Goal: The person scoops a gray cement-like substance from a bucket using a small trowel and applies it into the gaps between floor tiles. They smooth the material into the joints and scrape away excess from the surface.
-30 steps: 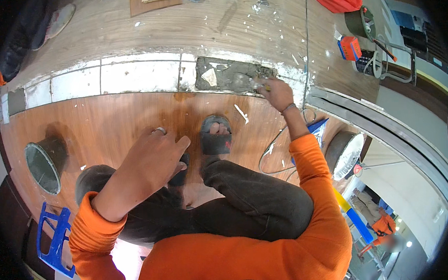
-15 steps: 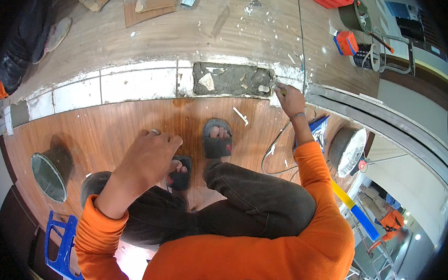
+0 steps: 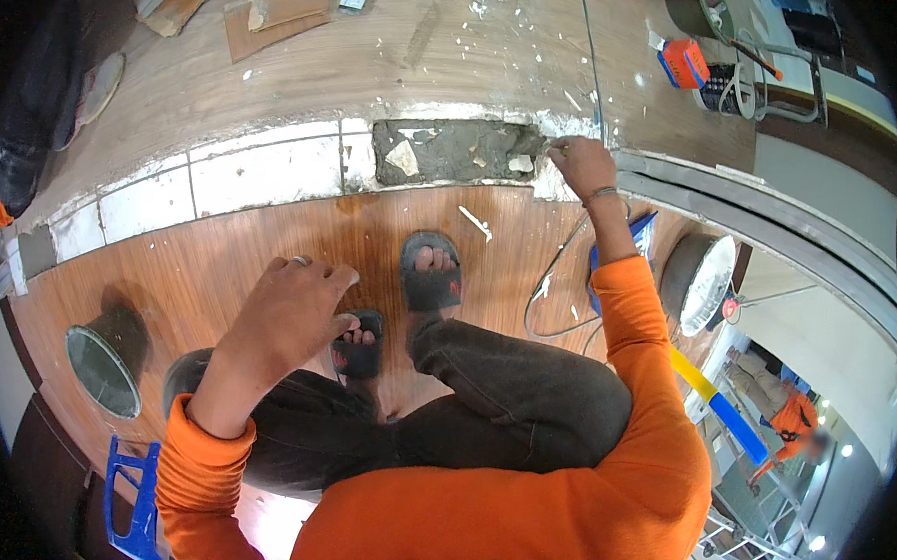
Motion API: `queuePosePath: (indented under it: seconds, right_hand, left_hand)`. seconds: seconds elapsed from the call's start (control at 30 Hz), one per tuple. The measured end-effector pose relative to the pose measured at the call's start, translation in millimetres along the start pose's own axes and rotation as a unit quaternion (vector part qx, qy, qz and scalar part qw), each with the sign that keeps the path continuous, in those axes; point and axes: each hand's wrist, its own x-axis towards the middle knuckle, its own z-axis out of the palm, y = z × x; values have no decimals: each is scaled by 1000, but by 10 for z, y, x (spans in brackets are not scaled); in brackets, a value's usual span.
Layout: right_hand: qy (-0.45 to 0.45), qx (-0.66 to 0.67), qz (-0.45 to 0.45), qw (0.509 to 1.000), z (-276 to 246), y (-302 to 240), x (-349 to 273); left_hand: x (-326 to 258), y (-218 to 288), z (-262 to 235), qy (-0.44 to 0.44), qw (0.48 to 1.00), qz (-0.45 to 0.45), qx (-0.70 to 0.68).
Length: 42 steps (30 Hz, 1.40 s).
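My right hand (image 3: 584, 168) reaches forward to the right end of a recess (image 3: 453, 164) in a white tile strip (image 3: 264, 180). Its fingers are bent together around something small that I cannot make out. Wet grey mortar fills the recess, and a few pale broken chips (image 3: 401, 160) lie in it. My left hand (image 3: 292, 312) hangs over my left knee, fingers loosely curved and thumb apart, holding nothing visible.
A grey bucket (image 3: 104, 365) stands at left by a blue plastic stool (image 3: 136, 504). At right are a bucket with white contents (image 3: 709, 284), a cable (image 3: 541, 331) and a metal door track (image 3: 725, 198). Two other people (image 3: 27, 128) are partly visible: one far left, another (image 3: 795, 420) lower right.
My right hand has shifted slightly forward at the recess's right end, its fingers still bent. My left hand keeps nearly the same pose. The whole view has shifted a little.
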Motion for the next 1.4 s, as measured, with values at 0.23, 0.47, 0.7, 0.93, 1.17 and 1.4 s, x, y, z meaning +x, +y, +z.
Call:
queuePosePath:
  seconds: [0.23, 0.47, 0.7, 0.93, 1.17, 1.4]
  right_hand:
    - [16, -66, -26, 997, 84, -24, -32]
    - [30, -24, -28, 999, 27, -153, -189]
    - [25, -43, -24, 998, 100, -157, -195]
    - [7, -33, -42, 999, 175, -44, -245]
    - [2, -73, -79, 994, 185, -434, -120]
    - [-8, -20, 16, 1000, 39, -359, -26]
  left_hand:
    - [57, -9, -11, -6, 1000, 11, 3]
    - [78, -15, 13, -7, 1000, 9, 20]
    - [121, 29, -4, -20, 999, 6, 29]
    - [193, -69, -3, -11, 1000, 8, 16]
    - [355, -164, -103, 3, 1000, 3, -4]
    - [375, -150, -128, 45, 998, 33, -23]
